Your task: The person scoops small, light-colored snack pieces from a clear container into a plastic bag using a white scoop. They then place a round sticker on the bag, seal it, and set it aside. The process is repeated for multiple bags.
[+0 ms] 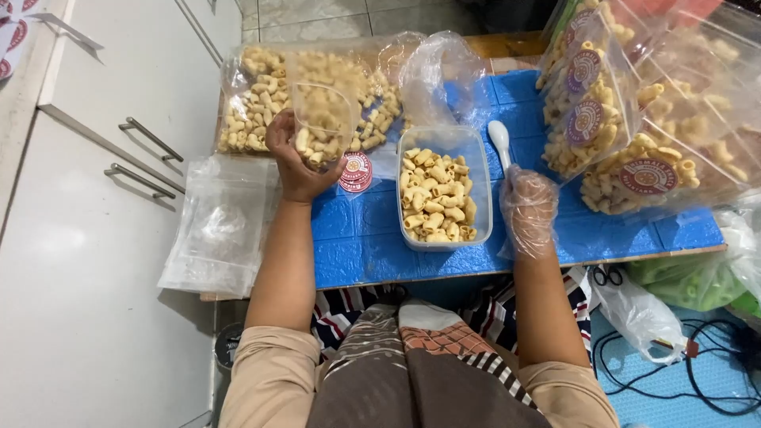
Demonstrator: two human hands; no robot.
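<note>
My left hand (292, 162) holds up a small clear plastic pouch (321, 119) partly filled with pale tube-shaped snacks. My right hand (527, 208), covered by a loose clear plastic glove, grips the handle of a white plastic scoop (500, 140) that points away from me. Between the hands stands a clear rectangular tub (480, 190) holding more of the same snacks, on a blue brick-patterned table mat (365, 246).
A big open bag of snacks (254, 103) lies at the back left. Filled, round-stickered pouches (626, 119) pile up at the right. A stack of empty clear pouches (218, 226) overhangs the left edge beside white cabinet doors. Round red stickers (356, 170) lie by the tub.
</note>
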